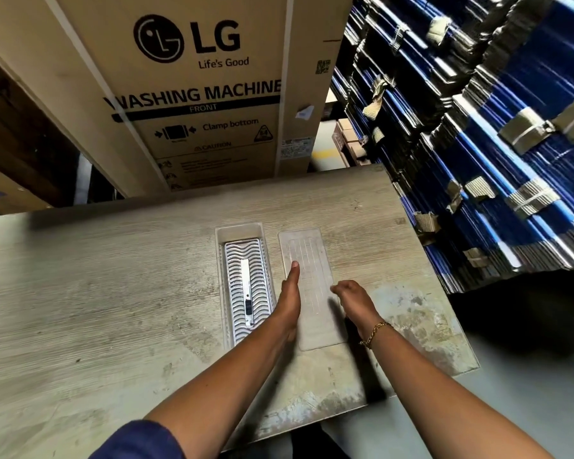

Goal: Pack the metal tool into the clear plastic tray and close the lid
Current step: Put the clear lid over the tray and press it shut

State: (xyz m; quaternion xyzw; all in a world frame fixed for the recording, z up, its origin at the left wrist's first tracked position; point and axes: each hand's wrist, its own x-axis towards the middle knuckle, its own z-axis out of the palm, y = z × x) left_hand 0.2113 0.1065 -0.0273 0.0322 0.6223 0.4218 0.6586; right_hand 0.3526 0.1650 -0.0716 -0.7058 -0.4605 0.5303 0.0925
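Note:
A clear plastic tray point(239, 230) lies lengthwise on the wooden table point(113, 276). Inside it a ribbed metal tool point(236, 293) lies flat, with a small white and black cutter-like piece point(247, 289) on top. To the right of the tray the clear lid point(312, 260) lies flat on the table, apart from the tray. My left hand point(289, 303) rests edge-on along the lid's left side, fingers straight and together. My right hand point(353, 301) touches the lid's right edge with fingers curled. Whether either hand grips the lid is unclear.
A large cardboard washing machine box point(196, 94) stands behind the table. Stacks of blue and black flat-packed cartons point(478, 144) rise at the right, close to the table's right edge. A gold bracelet point(375, 332) is on my right wrist.

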